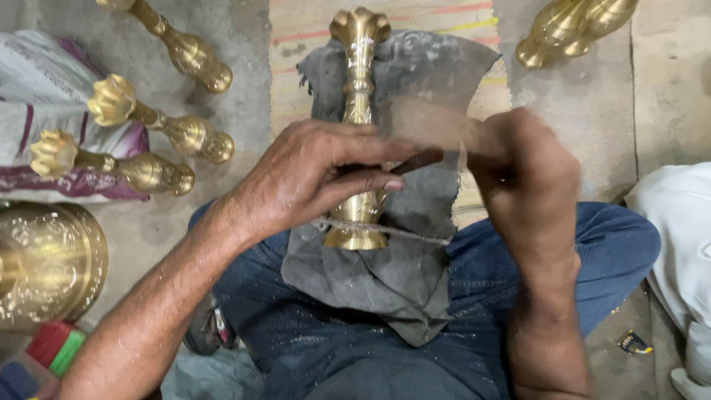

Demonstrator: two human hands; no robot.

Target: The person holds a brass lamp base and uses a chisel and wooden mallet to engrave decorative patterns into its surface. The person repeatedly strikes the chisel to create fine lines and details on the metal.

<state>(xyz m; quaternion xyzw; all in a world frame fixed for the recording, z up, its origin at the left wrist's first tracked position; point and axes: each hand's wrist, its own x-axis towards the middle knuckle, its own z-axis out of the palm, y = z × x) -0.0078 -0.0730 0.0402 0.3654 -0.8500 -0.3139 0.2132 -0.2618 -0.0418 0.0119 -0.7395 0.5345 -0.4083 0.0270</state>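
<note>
A slender brass vase [358, 67] with a scalloped mouth lies on a dark grey cloth [415, 274] spread over my lap. My left hand [311, 174] wraps around the vase's middle, thumb and fingers pressing it down. My right hand [529, 174] is closed on a thin tool [418, 161] with a dark handle whose tip meets the vase under my left fingers; that hand is motion-blurred. A thin cord [392, 231] crosses the cloth at the vase's foot.
Three similar brass vases [148, 122] lie on the concrete floor at left, beside a striped cloth bundle [44, 96]. A large engraved brass vessel [52, 263] sits at the left edge. More brass pieces [574, 30] lie top right. A woven mat [459, 22] lies ahead.
</note>
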